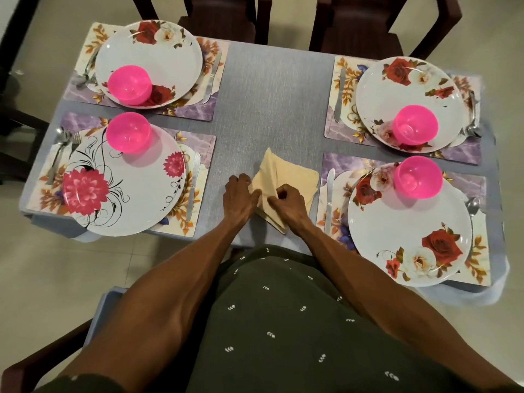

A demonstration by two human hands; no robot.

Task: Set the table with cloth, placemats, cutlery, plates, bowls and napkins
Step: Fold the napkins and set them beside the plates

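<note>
Napkins point(286, 182): left hand point(239, 198) presses flat, grip released; right hand point(287, 204) pinches a fold.

Far chairs point(224, 15) cut off by top edge. Forks point(63, 143) and spoon point(473, 205) partly under plate rims. Napkin stack point(286, 177) near corner hidden by both hands; no. of napkins can't be told.
</note>
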